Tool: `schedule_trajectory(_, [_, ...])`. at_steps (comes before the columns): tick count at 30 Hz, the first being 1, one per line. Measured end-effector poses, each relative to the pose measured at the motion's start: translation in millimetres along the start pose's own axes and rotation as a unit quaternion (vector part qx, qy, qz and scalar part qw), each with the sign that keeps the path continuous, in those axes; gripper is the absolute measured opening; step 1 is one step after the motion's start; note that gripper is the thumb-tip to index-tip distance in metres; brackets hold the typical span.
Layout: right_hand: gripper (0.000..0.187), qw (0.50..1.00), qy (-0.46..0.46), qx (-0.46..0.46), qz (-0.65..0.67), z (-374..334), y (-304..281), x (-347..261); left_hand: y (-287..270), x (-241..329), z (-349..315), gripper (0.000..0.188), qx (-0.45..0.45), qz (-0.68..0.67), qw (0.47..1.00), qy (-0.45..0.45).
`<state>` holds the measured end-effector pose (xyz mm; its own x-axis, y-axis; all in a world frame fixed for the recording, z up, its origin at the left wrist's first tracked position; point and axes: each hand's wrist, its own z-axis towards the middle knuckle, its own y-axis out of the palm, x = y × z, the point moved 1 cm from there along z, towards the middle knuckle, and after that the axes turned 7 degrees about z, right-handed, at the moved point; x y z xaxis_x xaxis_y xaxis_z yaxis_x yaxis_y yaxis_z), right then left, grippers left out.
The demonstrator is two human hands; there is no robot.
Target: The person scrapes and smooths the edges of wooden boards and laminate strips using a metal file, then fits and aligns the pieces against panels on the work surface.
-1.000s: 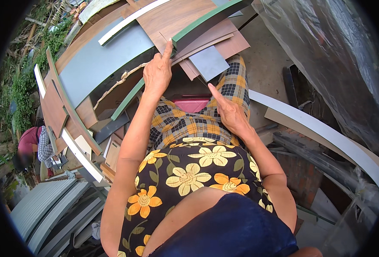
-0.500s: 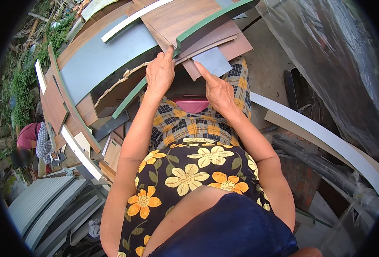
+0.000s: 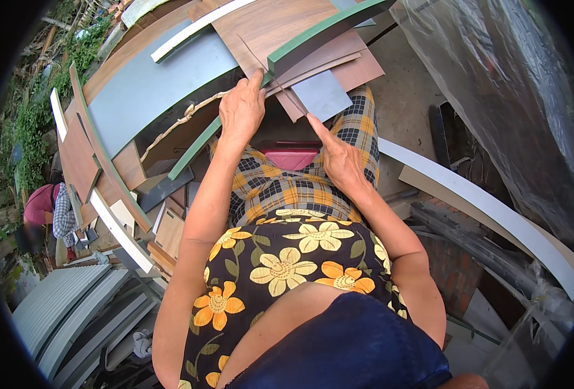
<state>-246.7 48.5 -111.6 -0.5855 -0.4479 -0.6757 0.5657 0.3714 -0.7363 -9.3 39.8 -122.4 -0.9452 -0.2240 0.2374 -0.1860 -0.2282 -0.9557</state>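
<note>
My left hand [image 3: 241,111] is closed on a narrow green-edged strip of board [image 3: 196,148], with thumb and index finger near its far end. That end lies by a larger upright green-edged board [image 3: 326,32]. My right hand [image 3: 340,159] has its index finger stretched forward and the other fingers curled. It grips the near end of a thin dark blade-like tool [image 3: 291,97], which runs slantwise past the strip's end by my left fingertips; its exact kind is too fine to make out. Brown wood-grain boards [image 3: 251,32] and a small grey-blue piece [image 3: 322,95] lie around it.
A long grey-blue panel [image 3: 157,81] and a white-edged strip [image 3: 199,31] lie ahead to the left. Clear plastic sheeting [image 3: 494,84] hangs at the right, above a long white strip [image 3: 481,198]. Another person [image 3: 44,204] bends over at the far left. Grey corrugated sheets [image 3: 60,292] sit lower left.
My right hand has drawn back toward my body and slightly right, pulling the thin blade-like tool with it. The left hand keeps its place on the strip.
</note>
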Motion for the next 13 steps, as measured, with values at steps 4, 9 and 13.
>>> schedule_trajectory(4, [0.071,1.000,0.005,0.002,0.030,-35,-10,-1,-1,0,1,0.039,0.020,-0.002,1.000,0.009])
schedule_trajectory(9, [0.070,0.999,0.030,-0.011,0.037,-4,-10,-5,-3,1,1,0.037,0.027,0.002,1.000,0.007])
schedule_trajectory(13, [0.070,1.000,-0.016,0.012,0.004,59,12,-12,-3,3,2,0.038,0.017,0.010,1.000,0.006])
